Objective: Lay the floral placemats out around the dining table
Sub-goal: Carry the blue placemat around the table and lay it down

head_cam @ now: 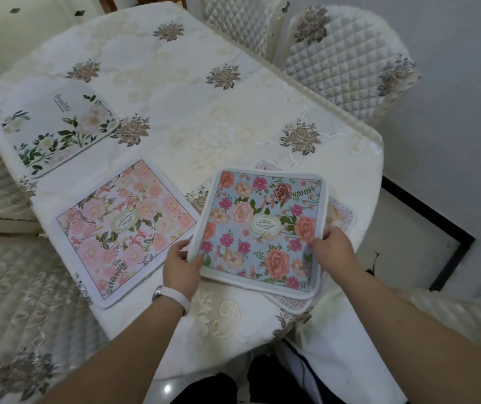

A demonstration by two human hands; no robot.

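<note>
A blue floral placemat (262, 228) is held just above the table's near right corner. My left hand (182, 265) grips its left edge and my right hand (334, 247) grips its right edge. Under it lies another placemat (342, 221) with a pinkish border, mostly hidden. A pink floral placemat (122, 228) lies flat to the left. Farther left at the table's edge rests a white placemat (58, 129) with green leaves. The dining table (189, 91) wears a cream embroidered cloth.
Quilted cream chairs stand at the far right (347, 62) and far side (239, 18). More padded seats sit at the left (23, 310) and near right (452, 322). The white floor has a dark inlay line (452, 258) on the right.
</note>
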